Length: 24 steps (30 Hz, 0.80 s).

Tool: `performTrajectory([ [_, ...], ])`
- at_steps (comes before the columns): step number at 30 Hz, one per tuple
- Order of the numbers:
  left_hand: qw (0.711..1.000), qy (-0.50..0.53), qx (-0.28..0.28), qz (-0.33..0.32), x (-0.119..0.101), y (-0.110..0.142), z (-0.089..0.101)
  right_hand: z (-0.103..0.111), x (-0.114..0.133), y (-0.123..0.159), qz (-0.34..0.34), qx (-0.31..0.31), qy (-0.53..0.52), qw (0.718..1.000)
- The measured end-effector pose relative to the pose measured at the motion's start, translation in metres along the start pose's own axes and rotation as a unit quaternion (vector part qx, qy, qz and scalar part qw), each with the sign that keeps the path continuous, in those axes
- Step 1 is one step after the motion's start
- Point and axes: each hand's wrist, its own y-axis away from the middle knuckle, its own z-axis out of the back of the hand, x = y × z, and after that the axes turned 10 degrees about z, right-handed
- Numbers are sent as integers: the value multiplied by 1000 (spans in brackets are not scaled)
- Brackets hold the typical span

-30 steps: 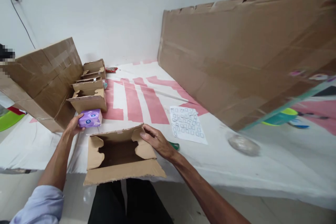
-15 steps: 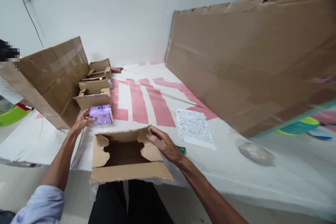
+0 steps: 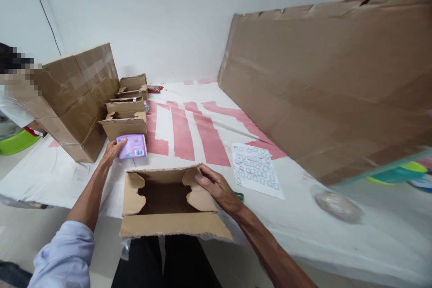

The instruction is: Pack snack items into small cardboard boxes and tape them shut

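Note:
My left hand (image 3: 111, 153) grips the left end of a purple soft pack (image 3: 135, 147), its thumb over the printed face and its other fingers behind. A barcode shows on the pack, which is tilted, its face towards me. My right hand (image 3: 216, 185) is closed on the right rear corner of an open cardboard box (image 3: 175, 225), thumb against the inside flap. This box stands at the table's near edge, its front flap folded out towards me. Its inside is dark, and I cannot make out anything there.
More open cardboard boxes (image 3: 126, 128) stand in a row behind the pack. A stacked-carton wall (image 3: 81, 99) rises at left, with a person partly behind it. A large cardboard panel (image 3: 320, 85) leans at right. A marked paper sheet (image 3: 256, 168) and clear plastic bundle (image 3: 337, 207) lie nearby.
My left hand, earlier at the pack's left side, now has its thumb over the face, and the pack has tipped towards me. My right hand stays on the box. The view has shifted slightly.

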Motion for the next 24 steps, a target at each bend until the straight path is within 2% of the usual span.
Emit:
performTrajectory([
  [4, 994, -56, -83, -32, 1, 2, 12, 1, 1, 1, -7, 6, 2, 1000],
  [8, 976, -107, -148, -116, 5, 25, 20, 1, 1, 1, -12, 10, 1, 1000],
  [10, 952, -180, -141, -206, 11, 38, 18, 1, 1, 0, -10, 10, 1, 1000],
  [13, 877, -347, -108, -315, 21, 51, 5, -1, -1, -1, -7, 3, 5, 1000],
  [15, 837, -438, -94, -315, 24, 51, -7, -1, -2, -1, -4, -6, 8, 1000],
  [17, 812, -498, -89, -290, 25, 46, -18, -1, -2, 0, 3, -14, 8, 1000],
  [20, 800, -530, -93, -266, 23, 34, -29, 0, -3, 2, 8, -19, 5, 1000],
  [24, 797, -531, -89, -274, 20, 21, -32, 1, -1, 4, 4, -15, 2, 1000],
])
